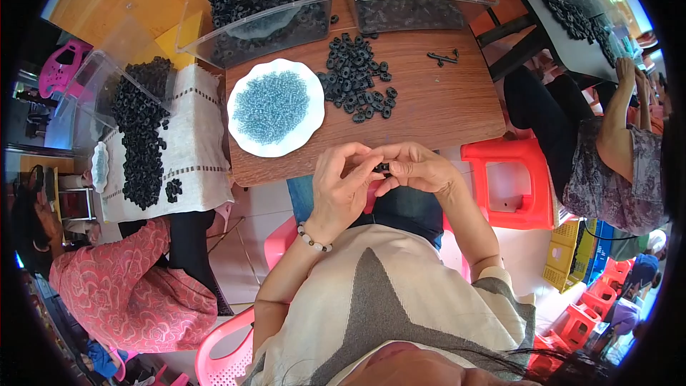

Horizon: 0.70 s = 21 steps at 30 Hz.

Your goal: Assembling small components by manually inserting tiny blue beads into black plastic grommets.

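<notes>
In front of my body, just off the table's near edge, my left hand (341, 180) and my right hand (418, 167) meet at the fingertips. Pinched between them is a small black plastic part (384, 169), partly covered by my fingers. Beyond my hands, a loose pile of similar black parts (350, 71) lies on the brown wooden table (429, 107). To its left stands a white scalloped plate (236, 118) filled with small clear bluish rings or beads (275, 107); their exact kind is too small to tell.
Two clear plastic bins (257, 25) (421, 14) of black parts stand at the table's far side. A black stick-like piece (444, 58) lies far right. Co-workers sit at both sides, one by a cloth-covered table (196, 121). A red stool (514, 179) stands right.
</notes>
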### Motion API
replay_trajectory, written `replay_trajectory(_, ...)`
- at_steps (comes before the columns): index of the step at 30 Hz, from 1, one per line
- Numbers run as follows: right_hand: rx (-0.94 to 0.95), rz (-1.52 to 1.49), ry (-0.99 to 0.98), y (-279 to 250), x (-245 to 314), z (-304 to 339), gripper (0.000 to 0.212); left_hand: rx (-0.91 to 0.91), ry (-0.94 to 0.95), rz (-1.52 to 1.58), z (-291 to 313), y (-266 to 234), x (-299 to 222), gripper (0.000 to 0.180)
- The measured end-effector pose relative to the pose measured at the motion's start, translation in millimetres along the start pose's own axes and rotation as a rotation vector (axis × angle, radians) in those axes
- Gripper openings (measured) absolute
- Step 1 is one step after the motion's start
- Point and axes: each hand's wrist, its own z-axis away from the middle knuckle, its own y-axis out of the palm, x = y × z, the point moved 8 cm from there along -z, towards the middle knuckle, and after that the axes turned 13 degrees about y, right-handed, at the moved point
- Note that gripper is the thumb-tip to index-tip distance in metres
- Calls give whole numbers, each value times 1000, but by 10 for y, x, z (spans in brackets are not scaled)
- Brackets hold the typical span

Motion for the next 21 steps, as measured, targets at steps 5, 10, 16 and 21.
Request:
replay_trajectory(5,75,-24,-22,25,-60,-29,52,20,43,-17,7,-7,-34,36)
replay_trajectory(10,17,-67,-77,35,-101,-33,49,25,72,-1,31,13,-30,35)
replay_trajectory(16,-70,-68,-40,-88,-225,-69,45,63,153,-74,31,61,-122,37)
replay_trajectory(21,-51,-104,-50,-21,-200,-49,54,5,-60,74,81,11,78,35)
